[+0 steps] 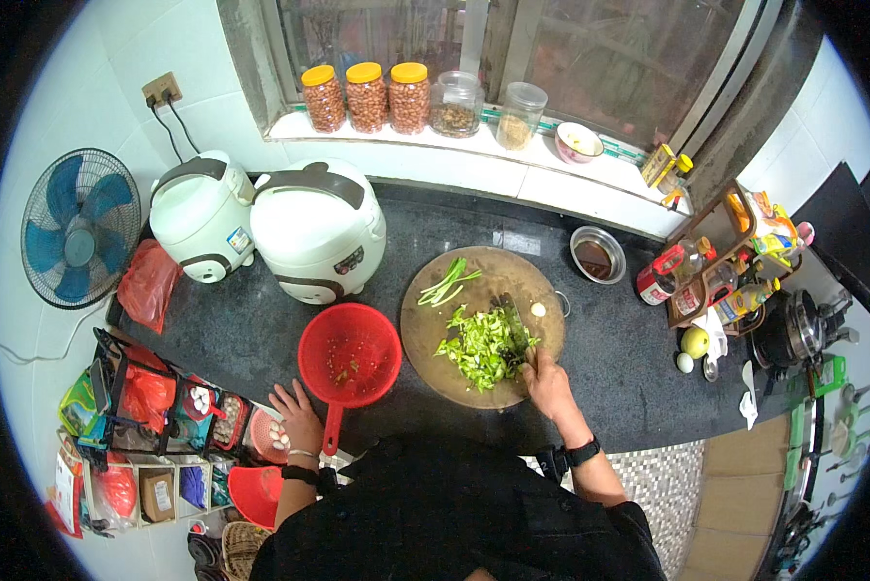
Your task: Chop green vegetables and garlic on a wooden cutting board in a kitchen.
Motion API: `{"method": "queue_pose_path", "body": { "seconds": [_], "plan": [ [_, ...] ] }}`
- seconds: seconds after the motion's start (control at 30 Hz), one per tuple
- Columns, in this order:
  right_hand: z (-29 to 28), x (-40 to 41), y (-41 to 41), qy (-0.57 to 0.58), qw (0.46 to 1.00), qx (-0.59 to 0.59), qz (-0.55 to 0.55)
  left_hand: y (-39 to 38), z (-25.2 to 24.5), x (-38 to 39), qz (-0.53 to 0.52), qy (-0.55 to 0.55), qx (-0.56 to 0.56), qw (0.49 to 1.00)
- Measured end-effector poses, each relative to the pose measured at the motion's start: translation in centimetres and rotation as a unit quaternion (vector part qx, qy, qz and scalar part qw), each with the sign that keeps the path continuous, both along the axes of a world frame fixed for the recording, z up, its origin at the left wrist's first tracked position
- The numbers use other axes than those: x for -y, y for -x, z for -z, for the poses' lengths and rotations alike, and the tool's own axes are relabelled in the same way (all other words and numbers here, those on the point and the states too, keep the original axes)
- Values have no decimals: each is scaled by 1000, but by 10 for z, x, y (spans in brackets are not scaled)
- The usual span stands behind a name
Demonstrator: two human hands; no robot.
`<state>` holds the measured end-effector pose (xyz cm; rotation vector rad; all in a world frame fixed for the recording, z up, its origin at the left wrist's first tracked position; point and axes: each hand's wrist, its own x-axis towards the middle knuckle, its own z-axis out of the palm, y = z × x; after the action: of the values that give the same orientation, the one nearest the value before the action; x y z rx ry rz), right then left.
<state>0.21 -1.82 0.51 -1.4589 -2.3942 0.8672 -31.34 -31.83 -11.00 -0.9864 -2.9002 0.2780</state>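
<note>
My right hand point(547, 385) grips the handle of a kitchen knife point(509, 314). Its dark blade lies along the right side of a heap of chopped green vegetable point(476, 347), and bits cling near it. The heap rests on a round wooden cutting board point(424, 290). Uncut green stalks point(449, 282) lie at the board's upper left, and a small pale piece point(537, 309), perhaps garlic, is right of the blade. My left hand point(300, 425), fingers spread and holding nothing, is at the counter's front edge, left of a red plastic colander point(350, 348) with small scraps inside.
Two white rice cookers point(319, 225) point(202, 218) stand behind the colander. A metal bowl of dark liquid point(598, 254) sits beyond the board, near a bottle rack point(686, 305) at right. Storage shelves point(166, 436) border the left. Lidded jars point(366, 98) line the sill.
</note>
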Motion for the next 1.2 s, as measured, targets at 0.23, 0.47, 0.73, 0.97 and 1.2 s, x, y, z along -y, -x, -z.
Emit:
{"method": "queue_pose_path", "body": {
  "seconds": [0.23, 0.47, 0.73, 0.97, 1.2],
  "plan": [
    [-20, 12, 4, -36, 993, -112, 6, 0, 0, -1, 5, -19, 11, 1000],
    [0, 4, 13, -16, 999, -41, -15, 1, 11, 4, 25, 12, -74, 997],
    [-10, 8, 12, -5, 995, -98, -8, 0, 0, -1, -4, -10, 17, 1000],
    [-4, 8, 22, 18, 997, -22, -65, 0, 3, 0, 11, 21, -37, 999],
    [0, 6, 19, -4, 996, -40, -78, 0, 4, 2, 18, -21, -39, 999]
  ]
}}
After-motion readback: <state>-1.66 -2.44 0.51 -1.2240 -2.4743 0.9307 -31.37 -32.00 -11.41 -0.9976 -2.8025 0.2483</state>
